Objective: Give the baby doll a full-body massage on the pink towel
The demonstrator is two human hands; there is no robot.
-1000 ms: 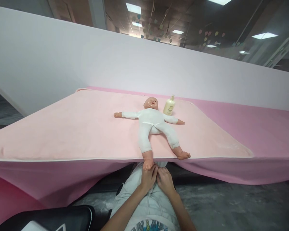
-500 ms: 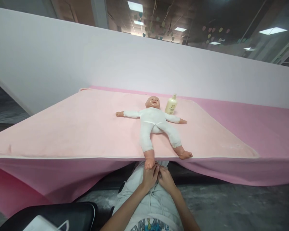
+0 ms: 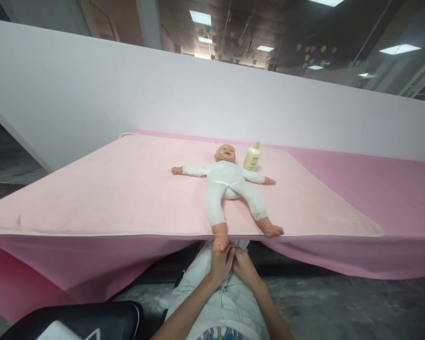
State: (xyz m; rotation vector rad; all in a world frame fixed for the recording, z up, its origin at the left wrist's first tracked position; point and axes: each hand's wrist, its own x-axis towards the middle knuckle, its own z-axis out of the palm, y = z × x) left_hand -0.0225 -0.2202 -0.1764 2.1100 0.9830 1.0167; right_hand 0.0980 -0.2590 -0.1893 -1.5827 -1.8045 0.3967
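Note:
A baby doll (image 3: 226, 182) in a white cloth body lies face up, arms spread, on the pale pink blanket (image 3: 156, 198). Its left-side foot (image 3: 220, 243) hangs over the table's front edge, in front of my left hand. In my lap, below that edge, my left hand (image 3: 221, 264) rests with its fingers curled in; the foot hides part of it. Against it lies my right hand (image 3: 244, 265), its fingers also folded. Nothing shows in either hand. A pale yellow pump bottle (image 3: 251, 157) stands upright beside the doll's head, behind its outstretched arm.
A darker pink cloth (image 3: 393, 193) covers the table under the blanket and drapes down the front. Behind stands a white partition (image 3: 205, 94) with glass above. A black chair seat (image 3: 102, 318) with a white device (image 3: 62, 330) is at lower left.
The whole view has shifted slightly downward. My hands, the doll and the bottle keep their places relative to each other.

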